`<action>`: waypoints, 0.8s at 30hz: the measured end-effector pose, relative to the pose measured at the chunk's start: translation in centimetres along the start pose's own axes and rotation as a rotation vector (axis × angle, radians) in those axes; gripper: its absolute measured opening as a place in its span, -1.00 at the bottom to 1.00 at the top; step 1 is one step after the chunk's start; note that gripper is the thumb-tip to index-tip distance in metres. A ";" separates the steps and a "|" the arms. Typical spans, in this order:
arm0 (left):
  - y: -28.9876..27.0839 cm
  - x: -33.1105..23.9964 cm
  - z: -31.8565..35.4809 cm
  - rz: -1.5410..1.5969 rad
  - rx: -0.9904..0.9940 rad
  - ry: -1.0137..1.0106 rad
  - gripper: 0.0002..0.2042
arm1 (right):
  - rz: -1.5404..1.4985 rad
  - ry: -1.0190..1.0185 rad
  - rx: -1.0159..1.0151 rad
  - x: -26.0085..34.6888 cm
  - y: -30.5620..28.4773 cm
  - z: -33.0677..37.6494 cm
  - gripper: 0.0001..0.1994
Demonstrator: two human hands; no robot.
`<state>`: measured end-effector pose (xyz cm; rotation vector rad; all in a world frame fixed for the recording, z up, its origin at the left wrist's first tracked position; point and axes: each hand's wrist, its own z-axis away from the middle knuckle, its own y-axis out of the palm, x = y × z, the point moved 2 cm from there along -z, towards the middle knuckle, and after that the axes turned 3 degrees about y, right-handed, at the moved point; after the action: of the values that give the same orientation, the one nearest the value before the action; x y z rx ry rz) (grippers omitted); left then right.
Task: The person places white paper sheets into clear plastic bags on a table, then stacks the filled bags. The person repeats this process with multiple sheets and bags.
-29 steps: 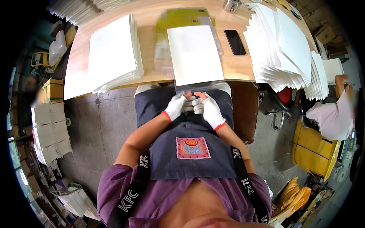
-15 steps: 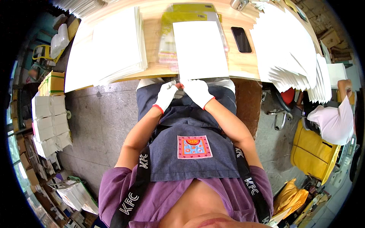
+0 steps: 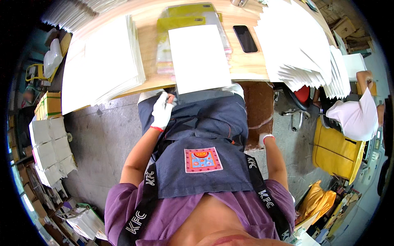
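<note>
A white sheet [image 3: 200,59] lies over the table's front edge, on top of clear plastic bags [image 3: 180,20] with yellow-green bands. Clear film shows along the sheet's near edge, above my lap. My left hand [image 3: 163,111], in a white glove with bare fingertips, is just off the sheet's near left corner. Its fingers are bent together; whatever they may pinch is too small to make out. Down at my right side, beside the apron, is my right hand [image 3: 266,140], blurred and mostly hidden past its red glove cuff.
A stack of white sheets [image 3: 108,57] covers the table's left side, and fanned white sheets [image 3: 297,45] cover the right. A black phone [image 3: 245,39] lies between bags and fan. Beyond the fan, another person [image 3: 353,110] sits near a yellow padded seat [image 3: 336,149].
My right hand has left the sheet's near edge and dropped back to my right side. My left hand has shifted slightly left of the sheet's corner. The whole view has shifted a little.
</note>
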<state>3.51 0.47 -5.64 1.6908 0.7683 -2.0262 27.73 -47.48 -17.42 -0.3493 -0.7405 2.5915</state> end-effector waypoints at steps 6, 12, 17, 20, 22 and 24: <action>1.3 -2.4 -1.0 -0.881 -0.077 0.771 -0.69 | -0.763 0.092 -1.119 7.9 -21.7 5.4 -0.74; 1.2 -4.5 -1.8 -0.689 -0.061 0.761 -0.90 | -0.552 -0.159 -1.251 10.7 -28.7 3.5 -0.73; 2.0 -1.4 -0.4 0.249 -0.237 0.039 -0.86 | -1.402 -0.028 -0.894 11.5 -26.7 -1.1 -0.84; 2.3 -0.7 -0.1 0.658 -0.216 -0.138 -0.87 | -2.407 -0.139 -0.446 11.8 -25.1 -2.5 -0.85; 1.8 -0.8 -0.2 0.744 -0.098 -0.198 -0.88 | -2.539 -0.172 -0.347 11.4 -24.4 -3.2 -0.77; 1.4 -2.1 0.0 0.581 -0.110 -0.148 -0.86 | -2.503 -0.264 -0.265 11.1 -24.7 -2.3 -0.73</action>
<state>4.74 -0.68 -3.82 1.4636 0.2816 -1.6422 26.81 -22.37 -7.13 0.5900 -0.6459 0.1399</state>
